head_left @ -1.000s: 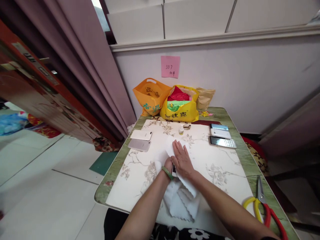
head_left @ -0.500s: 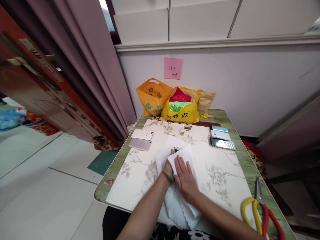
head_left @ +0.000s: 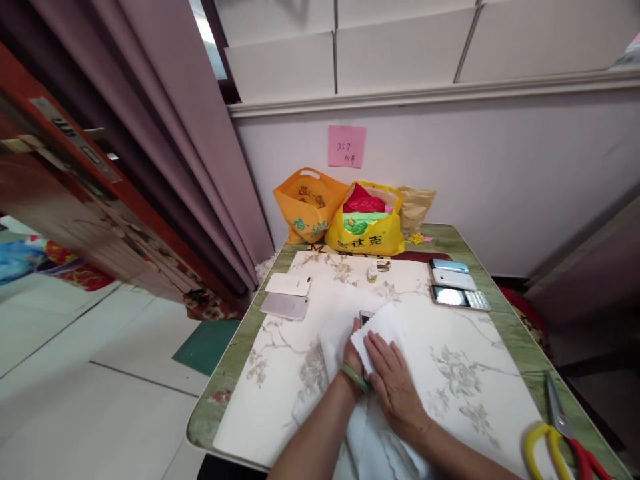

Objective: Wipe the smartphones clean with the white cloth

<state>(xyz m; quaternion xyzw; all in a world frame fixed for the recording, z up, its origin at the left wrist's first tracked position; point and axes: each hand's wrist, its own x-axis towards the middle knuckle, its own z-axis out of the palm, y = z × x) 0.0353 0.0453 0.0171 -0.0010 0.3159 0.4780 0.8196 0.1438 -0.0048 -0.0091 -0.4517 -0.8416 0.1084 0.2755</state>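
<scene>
My left hand point(head_left: 353, 353), with a green bangle point(head_left: 354, 378) at its wrist, is closed around a phone point(head_left: 367, 315). Only the phone's upper end shows; the rest is covered. A folded white cloth point(head_left: 387, 325) lies over the phone's face, and my right hand point(head_left: 396, 387) holds it there with fingers extended along it. More of the cloth spreads beneath both hands and hangs down toward the table's near edge. My left fingertips are mostly hidden behind the phone and cloth.
Two phones point(head_left: 285, 307) lie at left, several more phones point(head_left: 454, 279) at right. A small bottle point(head_left: 372, 271) stands beyond the cloth. Yellow and red-handled scissors point(head_left: 560, 421) rest near the right edge. An orange bag point(head_left: 307, 207) and a yellow bag point(head_left: 367, 240) stand against the wall.
The view has shifted, so the table's contents appear lower. Both hands keep the phone and cloth in nearly the same pose; my right hand still lies on the cloth.
</scene>
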